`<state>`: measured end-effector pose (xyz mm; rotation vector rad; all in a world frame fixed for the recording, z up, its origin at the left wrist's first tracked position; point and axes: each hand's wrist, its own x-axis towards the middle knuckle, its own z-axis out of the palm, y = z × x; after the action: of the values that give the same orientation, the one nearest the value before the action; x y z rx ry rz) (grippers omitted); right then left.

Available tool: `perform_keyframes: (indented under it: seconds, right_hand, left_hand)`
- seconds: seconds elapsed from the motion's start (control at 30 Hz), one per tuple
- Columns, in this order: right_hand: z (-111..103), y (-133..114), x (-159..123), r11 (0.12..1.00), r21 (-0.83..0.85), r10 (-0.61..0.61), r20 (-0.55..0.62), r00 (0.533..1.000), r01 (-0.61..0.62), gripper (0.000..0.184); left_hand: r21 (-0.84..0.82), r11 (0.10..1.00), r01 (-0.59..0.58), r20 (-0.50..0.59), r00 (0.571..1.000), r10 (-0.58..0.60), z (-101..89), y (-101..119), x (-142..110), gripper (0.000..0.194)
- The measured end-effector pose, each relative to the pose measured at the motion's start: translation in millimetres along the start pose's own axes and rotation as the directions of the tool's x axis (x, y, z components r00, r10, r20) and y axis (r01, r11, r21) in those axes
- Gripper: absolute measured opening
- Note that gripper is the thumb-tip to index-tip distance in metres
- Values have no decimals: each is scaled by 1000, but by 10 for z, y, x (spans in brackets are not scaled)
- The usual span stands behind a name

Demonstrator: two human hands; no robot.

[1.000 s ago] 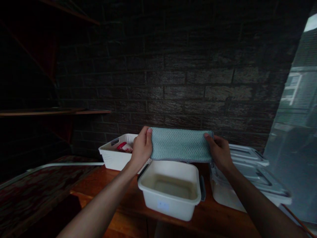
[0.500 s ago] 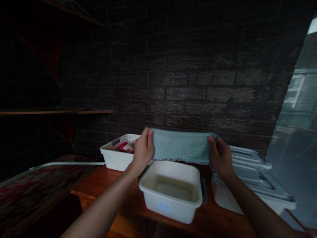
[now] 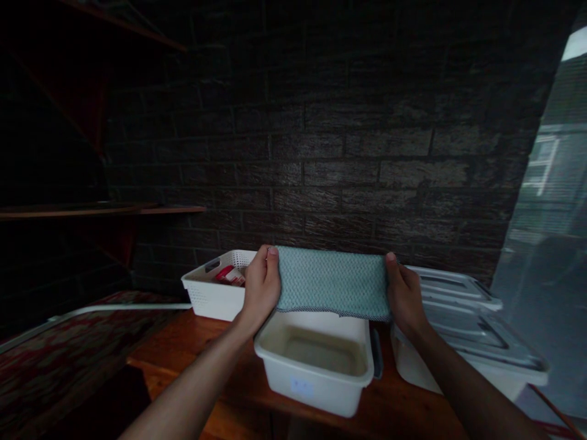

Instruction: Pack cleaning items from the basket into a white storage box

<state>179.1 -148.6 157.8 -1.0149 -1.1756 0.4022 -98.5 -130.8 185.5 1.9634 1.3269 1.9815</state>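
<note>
A light teal textured cloth with a dark edge is stretched flat between my two hands. My left hand pinches its left end, thumb in front. At the right end, my right hand is closed on the cloth in the same way. Below the cloth stands a white plastic tub with greyish liquid in its bottom and a grey clip handle on its right side. The cloth hides part of the tub's back rim.
Behind my left hand sits a white perforated basket holding a red-and-white packet. Clear-lidded storage boxes stand at the right. All rest on a wooden table before a dark brick wall. A wooden shelf juts out at the left.
Both hands have lowered slightly with the cloth, which now covers more of the tub's back rim. The cloth looks a little more taut and squarely facing me.
</note>
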Motion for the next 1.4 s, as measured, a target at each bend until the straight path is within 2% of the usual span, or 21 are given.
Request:
perform_keyframes:
  seconds: [0.1,0.3,0.47,0.63,0.77,1.07,1.27,1.33,1.4]
  right_hand:
    - [-38,42,10,999,-17,-45,-18,999,44,54]
    - [-124,87,29,975,-178,-142,-57,988,130,53]
    - [-106,79,32,973,-192,-136,-30,990,127,53]
    - [-116,54,71,958,-255,-153,-74,985,129,54]
    - [-85,51,109,957,-264,-138,-52,989,120,54]
    - [-24,70,175,906,-382,-211,-33,977,183,52]
    - [-32,86,141,872,-472,-138,12,990,127,55]
    - [-43,80,129,860,-501,-52,93,994,92,56]
    - [-58,57,115,853,-517,38,199,979,73,54]
  left_hand:
    - [0,1000,-3,-5,1000,3,-17,-29,-30,34]
    - [45,998,-50,-53,997,52,-47,-38,-57,31]
    - [35,998,-44,-32,998,45,-28,-14,-56,32]
    - [59,996,-66,-43,997,69,-10,-47,-41,31]
    - [43,998,-56,-8,998,57,30,-87,-8,32]
    - [227,968,-103,0,994,106,28,-181,127,27]
    - [327,941,-83,99,994,54,-14,-264,128,30]
    - [337,938,-79,157,987,27,-35,-308,137,32]
    - [351,933,-79,231,973,-4,-67,-350,163,33]
